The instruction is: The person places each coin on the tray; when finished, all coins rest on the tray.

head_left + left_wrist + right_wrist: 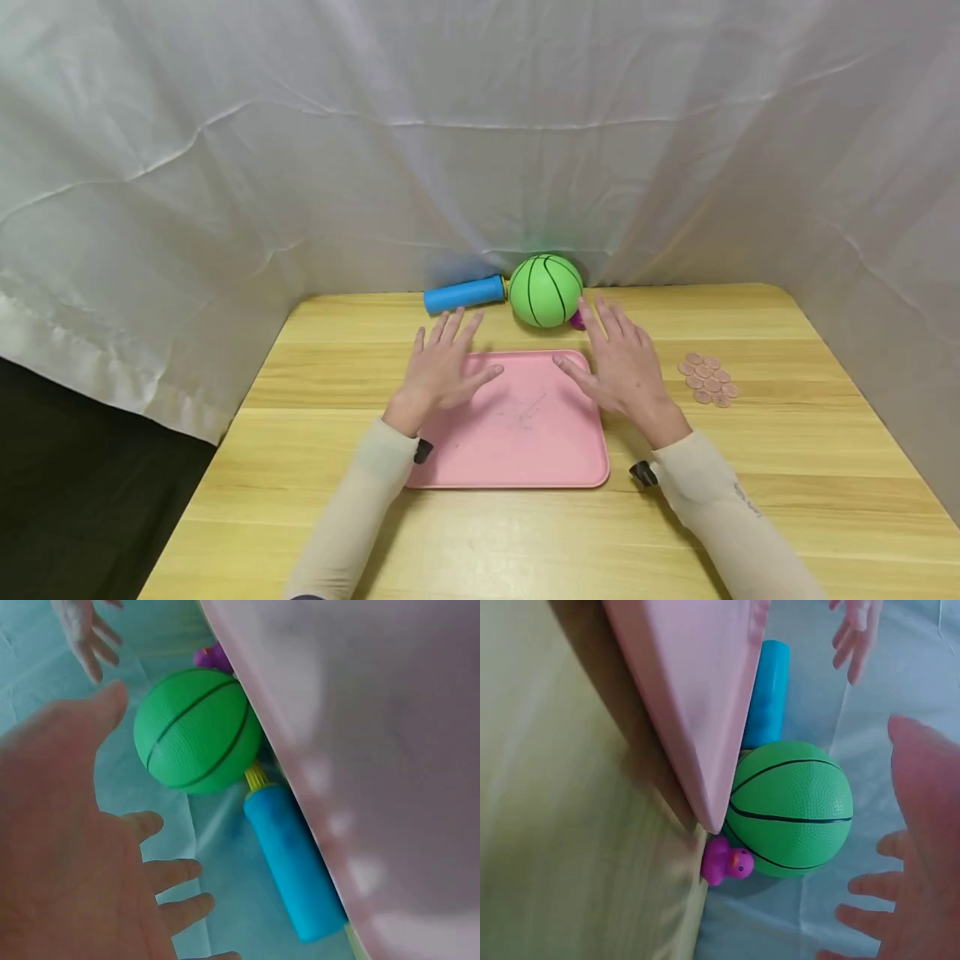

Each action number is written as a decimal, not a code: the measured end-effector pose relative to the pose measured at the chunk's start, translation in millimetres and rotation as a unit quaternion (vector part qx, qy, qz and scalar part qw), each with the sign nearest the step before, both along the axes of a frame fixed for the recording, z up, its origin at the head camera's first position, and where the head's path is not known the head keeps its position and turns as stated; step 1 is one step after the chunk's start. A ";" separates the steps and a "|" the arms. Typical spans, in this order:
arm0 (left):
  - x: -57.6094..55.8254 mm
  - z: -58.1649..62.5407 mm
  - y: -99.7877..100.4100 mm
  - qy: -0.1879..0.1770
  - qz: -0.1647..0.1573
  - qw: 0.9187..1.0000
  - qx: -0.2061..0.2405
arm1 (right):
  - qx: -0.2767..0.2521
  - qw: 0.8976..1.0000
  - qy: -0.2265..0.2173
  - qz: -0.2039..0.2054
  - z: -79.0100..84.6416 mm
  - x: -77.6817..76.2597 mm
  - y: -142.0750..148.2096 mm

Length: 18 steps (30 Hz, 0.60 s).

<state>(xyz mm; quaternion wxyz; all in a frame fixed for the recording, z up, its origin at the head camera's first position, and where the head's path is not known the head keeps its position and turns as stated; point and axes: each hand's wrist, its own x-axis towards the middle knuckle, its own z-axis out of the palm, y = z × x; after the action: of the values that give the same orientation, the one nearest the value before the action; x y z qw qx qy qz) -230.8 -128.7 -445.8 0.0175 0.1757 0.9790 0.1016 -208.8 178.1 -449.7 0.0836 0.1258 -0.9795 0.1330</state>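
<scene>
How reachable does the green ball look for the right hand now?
Likely yes: the right hand is open and empty, and most of the green ball faces it uncovered, with the duck only low at one side.

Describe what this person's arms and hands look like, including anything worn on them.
The left sleeve and right sleeve are long, plain cream, and reach the wrists. The right one bears a small dark marking, too small to read. A small black piece juts from the inner side of each cuff, left and right. The left hand and right hand are ungloved.
</scene>
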 end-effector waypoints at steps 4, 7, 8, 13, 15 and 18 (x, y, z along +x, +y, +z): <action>2.2 -1.3 -13.4 -0.013 0.012 1.000 0.004 | -0.005 1.000 -0.013 -0.006 -1.2 3.9 0.9; 3.1 -3.1 -23.8 -0.019 0.019 1.000 0.010 | -0.010 1.000 -0.021 -0.010 -3.1 5.8 1.8; 3.2 -4.0 -27.2 -0.021 0.021 0.999 0.012 | -0.012 1.000 -0.025 -0.011 -4.3 6.2 2.3; 5.9 -7.2 -42.0 -0.037 0.039 0.998 0.017 | -0.032 0.998 -0.045 -0.013 -10.7 8.3 5.7; 7.8 -7.8 -47.3 -0.042 0.051 0.998 0.015 | -0.045 0.997 -0.054 -0.012 -13.8 8.9 7.5; 9.4 -9.3 -55.0 -0.044 0.063 0.997 0.018 | -0.058 0.996 -0.066 -0.008 -18.7 9.4 10.3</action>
<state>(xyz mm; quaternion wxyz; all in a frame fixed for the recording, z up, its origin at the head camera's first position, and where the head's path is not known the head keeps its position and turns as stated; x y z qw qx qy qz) -221.5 -183.7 -455.1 0.0508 0.1097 0.9844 0.1276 -199.4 188.3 -468.4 0.0273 0.1035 -0.9746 0.1967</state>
